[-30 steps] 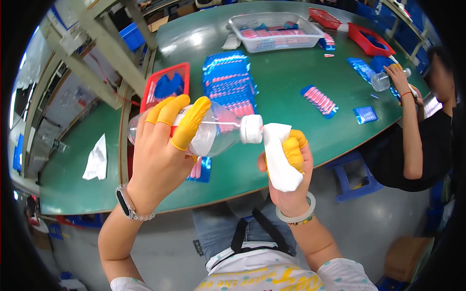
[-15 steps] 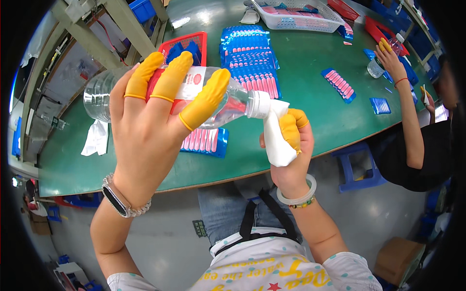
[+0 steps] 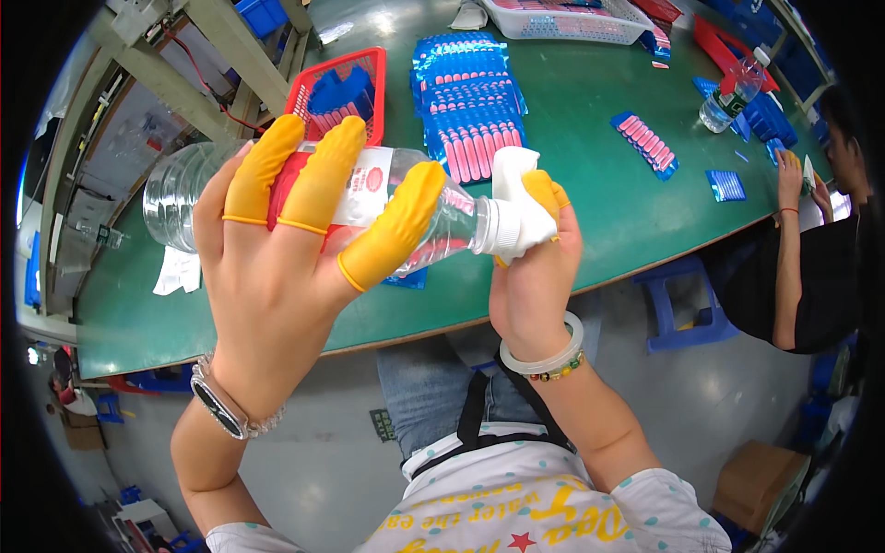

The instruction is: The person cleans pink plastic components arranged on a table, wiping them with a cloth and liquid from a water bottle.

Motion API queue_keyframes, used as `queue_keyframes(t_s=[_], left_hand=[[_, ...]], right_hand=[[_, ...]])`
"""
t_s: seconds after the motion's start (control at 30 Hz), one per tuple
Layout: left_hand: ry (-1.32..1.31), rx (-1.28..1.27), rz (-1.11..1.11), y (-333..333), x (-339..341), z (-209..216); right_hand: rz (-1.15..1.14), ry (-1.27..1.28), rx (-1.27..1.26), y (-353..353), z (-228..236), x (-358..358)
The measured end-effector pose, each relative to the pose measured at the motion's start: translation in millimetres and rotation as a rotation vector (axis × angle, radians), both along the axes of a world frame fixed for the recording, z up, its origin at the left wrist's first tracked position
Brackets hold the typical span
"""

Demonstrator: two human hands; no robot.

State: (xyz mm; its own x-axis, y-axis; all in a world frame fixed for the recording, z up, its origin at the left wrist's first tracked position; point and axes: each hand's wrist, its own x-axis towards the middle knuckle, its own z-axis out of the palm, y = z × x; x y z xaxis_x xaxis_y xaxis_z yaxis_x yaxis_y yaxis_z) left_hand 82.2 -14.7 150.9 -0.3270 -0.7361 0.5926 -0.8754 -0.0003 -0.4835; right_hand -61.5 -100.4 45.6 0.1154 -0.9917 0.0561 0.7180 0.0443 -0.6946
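Observation:
My left hand [image 3: 267, 286], with yellow finger cots on several fingers, is closed around a clear plastic bottle [image 3: 452, 214] with a red and white label. The bottle lies sideways in the air above the table, its white cap [image 3: 496, 227] pointing right. Beside the cap, my right hand [image 3: 539, 281] pinches a folded white tissue [image 3: 516, 177], also with yellow cots on its fingers. The tissue is against the end of the cap. Part of the right fingers is hidden behind it.
Blue packs of pink sticks [image 3: 475, 143] lie on the green table [image 3: 581, 198], beyond the bottle. A red basket [image 3: 380, 88] and a white basket [image 3: 562, 28] stand behind. At right, a co-worker [image 3: 793, 258] sits near another bottle [image 3: 733, 97]. A white tissue [image 3: 178, 270] lies left.
The tissue has swung up and come against the cap's end as my right hand turned. The bottle has shifted slightly down and left. The co-worker's hand has left the other bottle and drawn back.

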Motion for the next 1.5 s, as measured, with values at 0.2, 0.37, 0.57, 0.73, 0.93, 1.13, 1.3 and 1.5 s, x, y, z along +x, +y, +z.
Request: queue_keyframes(t_s=[0.2, 0.37, 0.57, 0.73, 0.93, 1.13, 1.3, 1.5], left_hand=[[-0.003, 0.042, 0.035, 1.2, 1.0, -1.5], [-0.073, 0.004, 0.051, -10.9, 17.2, -3.6], [-0.096, 0.021, 0.096, -16.1, 25.0, 0.8], [-0.087, 0.021, 0.090, -7.2, 22.1, 0.0], [0.011, 0.090, 0.050, -4.8, 16.0, -0.2], [0.392, 0.110, -0.013, -26.7, 42.9, -13.2], [1.312, 0.068, -0.250, -53.5, 85.3, -29.9], [1.640, -0.113, -0.294, -59.8, 104.3, -82.1]], right_hand=[[-0.014, -0.075, 0.165, 1.2, 2.3, 4.0], [0.144, -0.152, 0.059, 11.7, -3.9, -2.9], [0.252, -0.218, 0.115, 11.6, -2.6, -2.4], [0.246, -0.167, 0.135, 3.9, 4.0, 5.3], [0.268, -0.195, 0.225, -6.5, 4.6, 16.4], [0.534, -0.523, 0.492, -3.3, 17.7, 9.2], [0.624, -0.657, 0.557, -15.8, 11.0, -16.5], [0.399, -0.453, 0.336, -49.9, -30.9, -68.8]])
